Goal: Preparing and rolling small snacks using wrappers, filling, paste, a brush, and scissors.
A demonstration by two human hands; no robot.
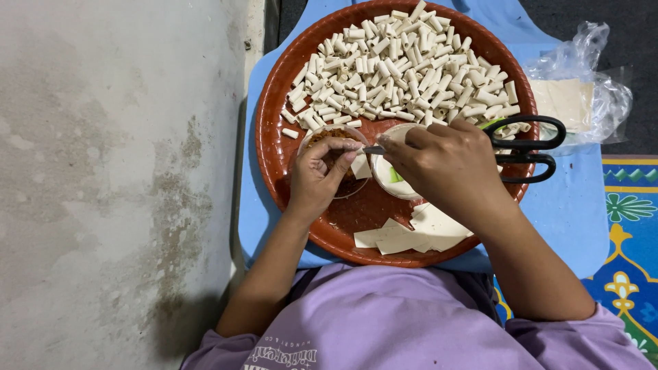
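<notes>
1. The left hand [317,179] pinched a small pale wrapper square [360,166] between thumb and fingertips, just above the small clear bowl of brown filling [330,139].
2. The right hand [445,164] gripped a thin metal utensil [374,149], its long axis pointing left toward the wrapper, nearly touching.
3. Both lay over the round red-brown tray [274,157]; the heap of rolled white pastry sticks [397,65] sat beyond, black-handled scissors [528,147] right, flat wrapper sheets [411,236] near.

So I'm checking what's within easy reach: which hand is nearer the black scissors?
Right. The right hand lies just beside the black scissors on the tray's right edge; the left hand is farther off, over the small bowl of brown filling.
</notes>
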